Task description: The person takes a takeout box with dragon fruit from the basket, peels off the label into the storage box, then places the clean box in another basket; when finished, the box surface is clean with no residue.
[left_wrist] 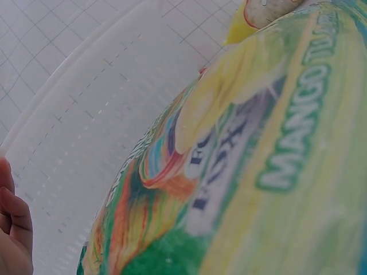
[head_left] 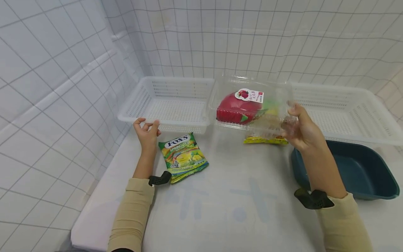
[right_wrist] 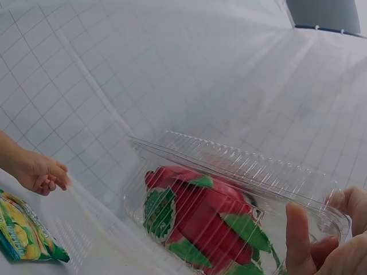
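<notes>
My right hand (head_left: pixel 303 129) grips the right end of a clear plastic clamshell box (head_left: pixel 277 92), held up over the gap between two white baskets. Inside the box lies a red dragon fruit (head_left: pixel 233 108) with green-tipped scales, under a printed label (head_left: pixel 248 95); the right wrist view shows the dragon fruit (right_wrist: pixel 200 215) through the ribbed plastic. With thumb and fingertips, my left hand (head_left: pixel 147 134) pinches the front rim of the left white basket (head_left: pixel 176 122). Beside that wrist, a green and yellow Fox's candy bag (head_left: pixel 183 157) lies on the table and fills much of the left wrist view.
On the right stands another white slotted basket (head_left: pixel 333 119), with a dark teal basin (head_left: pixel 362 168) in front of it. A yellow packet (head_left: pixel 266 140) lies partly hidden below the box. Grid-patterned white sheeting (head_left: pixel 239 38) rises behind and at the left.
</notes>
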The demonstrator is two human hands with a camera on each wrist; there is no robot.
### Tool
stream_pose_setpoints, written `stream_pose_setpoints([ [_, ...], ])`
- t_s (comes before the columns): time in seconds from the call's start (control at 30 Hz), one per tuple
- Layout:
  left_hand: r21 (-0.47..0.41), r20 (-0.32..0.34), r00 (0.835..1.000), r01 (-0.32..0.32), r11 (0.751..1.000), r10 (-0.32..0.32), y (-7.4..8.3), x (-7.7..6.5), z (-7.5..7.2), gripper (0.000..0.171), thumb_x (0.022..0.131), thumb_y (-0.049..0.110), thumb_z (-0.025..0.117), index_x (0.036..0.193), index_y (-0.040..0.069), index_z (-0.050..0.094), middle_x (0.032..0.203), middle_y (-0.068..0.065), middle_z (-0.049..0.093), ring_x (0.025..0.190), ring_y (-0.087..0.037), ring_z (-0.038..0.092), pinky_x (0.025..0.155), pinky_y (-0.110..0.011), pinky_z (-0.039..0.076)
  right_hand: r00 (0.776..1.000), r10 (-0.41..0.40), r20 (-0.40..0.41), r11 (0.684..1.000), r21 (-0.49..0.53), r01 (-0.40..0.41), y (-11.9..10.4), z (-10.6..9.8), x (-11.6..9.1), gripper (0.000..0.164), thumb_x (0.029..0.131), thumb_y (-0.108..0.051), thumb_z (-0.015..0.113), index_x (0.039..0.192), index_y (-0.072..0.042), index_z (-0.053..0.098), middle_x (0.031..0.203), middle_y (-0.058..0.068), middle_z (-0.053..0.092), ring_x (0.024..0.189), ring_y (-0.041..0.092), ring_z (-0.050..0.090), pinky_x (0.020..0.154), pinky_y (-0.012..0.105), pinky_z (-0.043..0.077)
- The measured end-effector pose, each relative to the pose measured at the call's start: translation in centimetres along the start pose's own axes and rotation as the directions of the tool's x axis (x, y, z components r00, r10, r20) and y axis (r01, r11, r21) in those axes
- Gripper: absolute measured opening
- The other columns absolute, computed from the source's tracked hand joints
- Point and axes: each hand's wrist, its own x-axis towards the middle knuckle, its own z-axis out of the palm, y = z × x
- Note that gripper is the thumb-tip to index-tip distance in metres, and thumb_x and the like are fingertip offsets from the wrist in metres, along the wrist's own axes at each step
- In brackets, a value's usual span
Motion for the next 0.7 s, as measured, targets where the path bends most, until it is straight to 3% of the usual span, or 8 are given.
stream_pose_setpoints([
  [0.17,-0.003,0.005,1.0,-0.005,1.0,0.005,0.1,0.0,0.0,0.044,0.09,0.002,0.067,0.113,0.015,0.032,0.074,-0.001,0.054,0.048,-0.007,0.048,0.051,-0.016,0.045,0.999,-0.01,0.043,0.999,-0.033,0.011,0.6,-0.3,-0.7,0.024,0.101,-0.004,0.041,0.123,-0.014,0.045,0.083,0.006,0.053,0.048,0.012,0.036,0.044,0.023,0.049],
  [0.37,-0.004,0.003,1.0,-0.006,1.0,0.006,0.0,0.0,0.0,0.044,0.09,0.001,0.066,0.113,0.015,0.032,0.074,-0.001,0.053,0.048,-0.007,0.048,0.051,-0.016,0.044,0.997,0.007,0.072,0.999,-0.046,-0.003,1.2,-0.8,-2.0,0.034,0.101,-0.001,0.039,0.132,-0.015,0.036,0.084,0.008,0.059,0.045,0.012,0.042,0.046,0.028,0.054],
  [0.5,-0.007,0.001,1.0,-0.006,1.0,0.006,0.0,0.0,0.1,0.043,0.09,0.001,0.066,0.113,0.017,0.033,0.075,-0.001,0.054,0.048,-0.008,0.048,0.05,-0.016,0.044,0.996,0.006,0.093,1.0,-0.021,-0.004,1.5,-1.1,-2.8,0.038,0.101,0.001,0.039,0.135,-0.015,0.034,0.088,0.009,0.056,0.047,0.011,0.035,0.046,0.028,0.054],
  [0.7,-0.016,0.002,1.0,-0.008,1.0,0.008,0.0,0.0,0.0,0.044,0.09,0.001,0.066,0.114,0.016,0.032,0.075,-0.001,0.055,0.047,-0.008,0.048,0.05,-0.016,0.044,0.972,-0.019,0.235,0.998,0.063,0.004,1.8,-1.5,-3.5,0.03,0.102,0.003,0.029,0.128,-0.008,0.039,0.083,0.011,0.05,0.052,0.012,0.025,0.048,0.03,0.055],
])
